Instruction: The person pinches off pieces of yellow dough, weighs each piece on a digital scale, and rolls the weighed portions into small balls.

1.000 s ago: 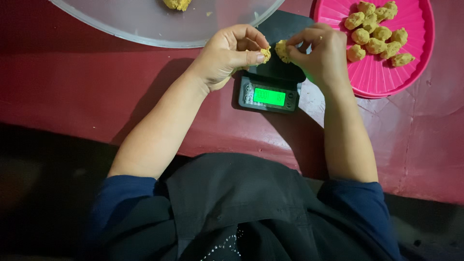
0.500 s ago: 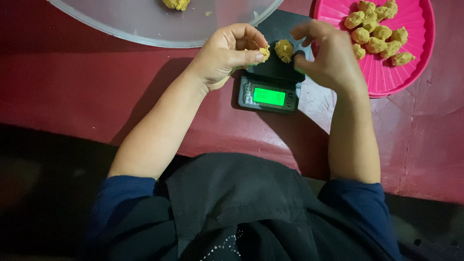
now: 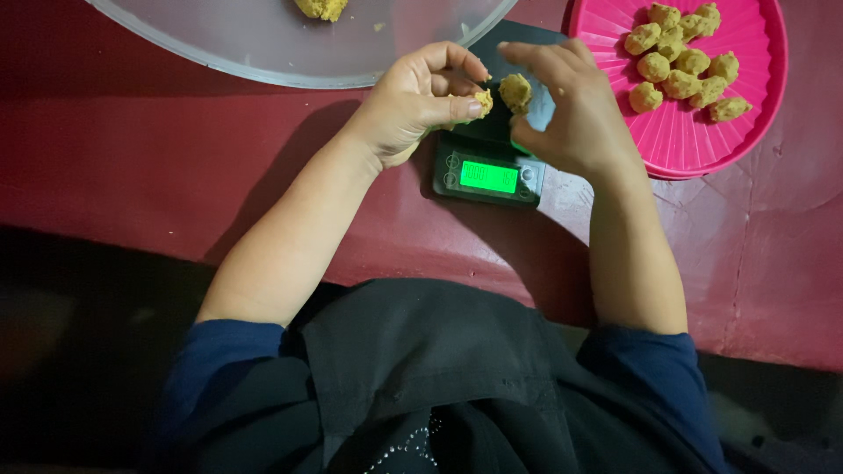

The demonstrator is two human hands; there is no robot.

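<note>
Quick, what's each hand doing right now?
Left hand: closed, pinching a small dough bit.
Right hand: open, holding nothing, beside the dough lump on the scale.

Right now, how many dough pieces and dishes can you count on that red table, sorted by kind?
Dough balls on the pink plate: 8
Dough lump on the scale: 1
Dough bit pinched in the left hand: 1
Dough lump in the clear bowl: 1
Dishes (plate, bowl): 2
Scale: 1
Total: 14
</note>
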